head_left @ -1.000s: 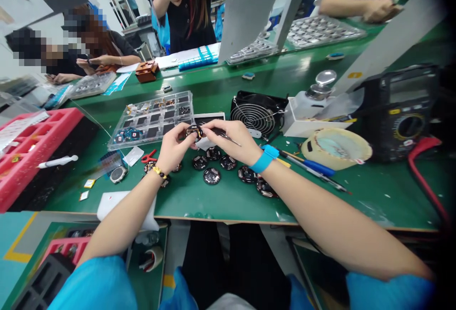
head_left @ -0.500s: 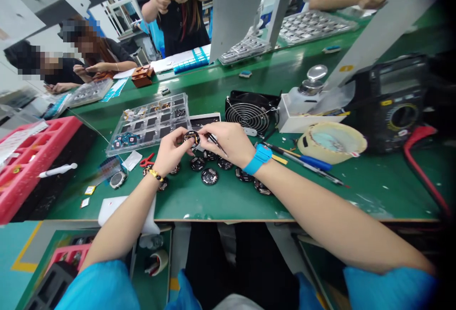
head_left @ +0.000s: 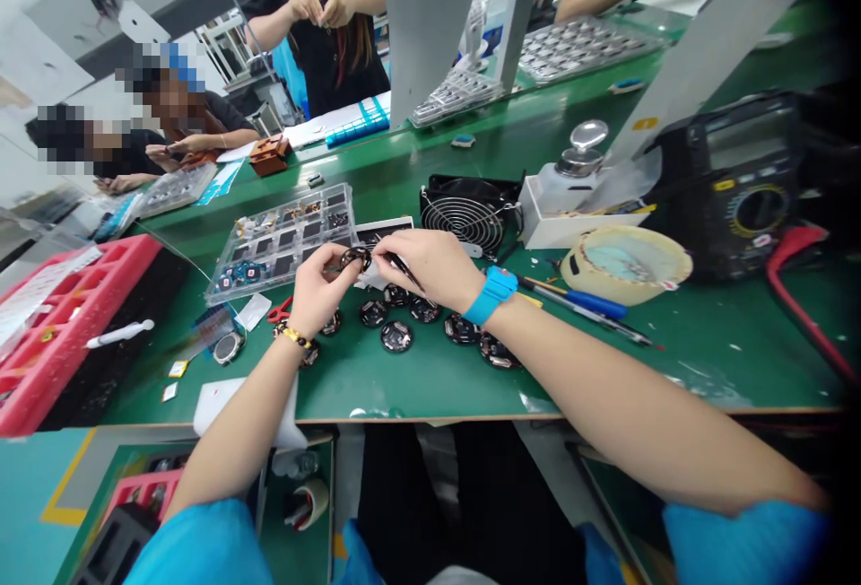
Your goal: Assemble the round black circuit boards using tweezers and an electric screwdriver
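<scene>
My left hand [head_left: 321, 287] pinches a round black electronic part [head_left: 354, 258] between thumb and fingers, its face tilted. Close against it, my right hand [head_left: 434, 273] is closed on dark tweezers [head_left: 407, 274] that slant down to the right; whether their working end touches the part cannot be made out. Several similar round black parts lie on the bench below my hands, among them one nearer the front edge [head_left: 396, 336] and one by my right wrist [head_left: 462, 328]. A blue wrist strap [head_left: 494, 291] circles my right wrist.
Behind my hands stand a clear compartment box [head_left: 282, 240] and a black fan [head_left: 467, 215]. To the right are a tape roll [head_left: 625, 264], a blue pen [head_left: 595, 303] and a multimeter [head_left: 746, 195]. A pink tray [head_left: 81, 325] sits left. Co-workers' hands [head_left: 323, 6] are across the bench.
The round part in my left hand has tipped, showing its face more edge-on. My hands stay close together. The whole view has shifted slightly.
</scene>
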The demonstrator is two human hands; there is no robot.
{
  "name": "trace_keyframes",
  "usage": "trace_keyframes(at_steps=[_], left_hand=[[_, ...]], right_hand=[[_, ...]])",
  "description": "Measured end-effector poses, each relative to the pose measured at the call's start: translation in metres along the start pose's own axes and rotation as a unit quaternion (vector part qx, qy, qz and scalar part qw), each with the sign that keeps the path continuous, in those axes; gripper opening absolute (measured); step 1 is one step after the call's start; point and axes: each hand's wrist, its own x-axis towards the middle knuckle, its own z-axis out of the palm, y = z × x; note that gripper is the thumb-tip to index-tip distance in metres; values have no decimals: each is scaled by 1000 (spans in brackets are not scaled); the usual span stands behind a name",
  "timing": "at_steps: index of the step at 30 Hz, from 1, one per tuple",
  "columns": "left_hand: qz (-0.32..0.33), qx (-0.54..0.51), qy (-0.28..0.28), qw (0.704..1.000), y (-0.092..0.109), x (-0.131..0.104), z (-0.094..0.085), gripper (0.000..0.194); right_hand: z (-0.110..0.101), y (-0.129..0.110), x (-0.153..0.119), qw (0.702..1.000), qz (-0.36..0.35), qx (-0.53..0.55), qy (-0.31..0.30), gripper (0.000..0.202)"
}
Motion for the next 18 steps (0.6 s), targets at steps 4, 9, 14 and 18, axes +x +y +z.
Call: trace_keyframes(at_steps=[4, 9, 14, 18], left_hand=[[51, 80, 45, 995, -1, -3, 3, 16], [132, 180, 50, 974, 1, -7, 5, 5], [170, 235, 57, 955, 2, -9, 5, 5], [161, 226, 59, 959, 2, -8, 7, 5]], right_hand=[[0, -3, -1, 999, 10, -34, -12, 16], [3, -3, -2, 998, 3, -59, -4, 13], [6, -6, -3, 998, -4, -63, 0, 11], [9, -4, -5, 999, -3, -52, 6, 10]])
